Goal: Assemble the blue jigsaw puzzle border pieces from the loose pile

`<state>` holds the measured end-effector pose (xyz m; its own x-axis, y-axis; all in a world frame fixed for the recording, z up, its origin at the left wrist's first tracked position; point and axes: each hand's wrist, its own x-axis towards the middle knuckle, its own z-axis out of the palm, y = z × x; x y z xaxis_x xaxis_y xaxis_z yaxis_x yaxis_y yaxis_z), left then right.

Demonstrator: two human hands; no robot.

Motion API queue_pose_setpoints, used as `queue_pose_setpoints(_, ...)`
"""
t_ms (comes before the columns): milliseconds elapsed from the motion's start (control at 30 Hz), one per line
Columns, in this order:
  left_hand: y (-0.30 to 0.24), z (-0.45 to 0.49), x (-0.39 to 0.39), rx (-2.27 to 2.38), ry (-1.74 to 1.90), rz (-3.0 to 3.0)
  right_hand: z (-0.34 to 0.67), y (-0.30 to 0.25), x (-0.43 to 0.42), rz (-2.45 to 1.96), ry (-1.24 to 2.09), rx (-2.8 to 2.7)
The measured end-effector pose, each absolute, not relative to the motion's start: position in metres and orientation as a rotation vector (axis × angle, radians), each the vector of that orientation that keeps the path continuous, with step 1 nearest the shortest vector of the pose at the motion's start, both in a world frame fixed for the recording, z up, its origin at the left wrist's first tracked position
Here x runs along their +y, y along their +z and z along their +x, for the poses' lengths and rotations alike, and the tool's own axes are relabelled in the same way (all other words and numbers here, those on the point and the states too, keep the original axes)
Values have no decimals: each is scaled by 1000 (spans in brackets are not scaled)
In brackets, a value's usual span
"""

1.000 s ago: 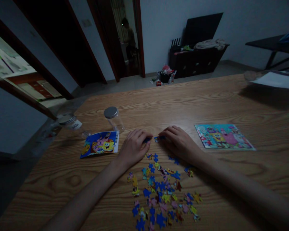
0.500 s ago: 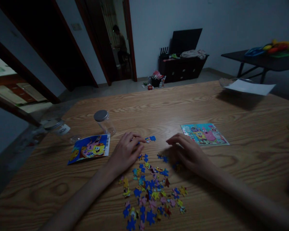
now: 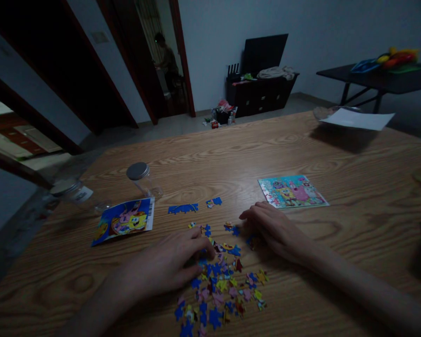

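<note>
A heap of loose puzzle pieces (image 3: 224,285), mostly blue, yellow and pink, lies on the wooden table (image 3: 231,154) before me. My left hand (image 3: 171,262) rests on the heap's left side, its fingers curled onto pieces near the top. My right hand (image 3: 273,229) lies palm down at the heap's upper right, fingers stretched toward some blue pieces (image 3: 231,228). A joined blue strip (image 3: 183,208) and a small joined pair (image 3: 214,202) lie beyond the heap, untouched.
A cartoon picture card (image 3: 123,220) lies at the left and a finished cartoon puzzle (image 3: 291,191) at the right. Two lidded clear jars (image 3: 142,178) (image 3: 73,192) stand at the left. A white sheet (image 3: 358,119) lies far right. A person stands in the doorway (image 3: 163,56).
My left hand has pulled back from the joined blue pieces onto the heap, uncovering the blue strip. My right hand has shifted slightly nearer. The camera has swung a little rightward.
</note>
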<state>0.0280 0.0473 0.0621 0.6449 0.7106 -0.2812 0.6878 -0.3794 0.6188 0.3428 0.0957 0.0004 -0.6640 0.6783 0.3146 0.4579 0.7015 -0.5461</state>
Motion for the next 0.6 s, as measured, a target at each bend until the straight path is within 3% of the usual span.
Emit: queue_pose_setpoints(600, 70, 31, 49, 981, 11, 2044, 339, -4, 95, -758, 517, -2510)
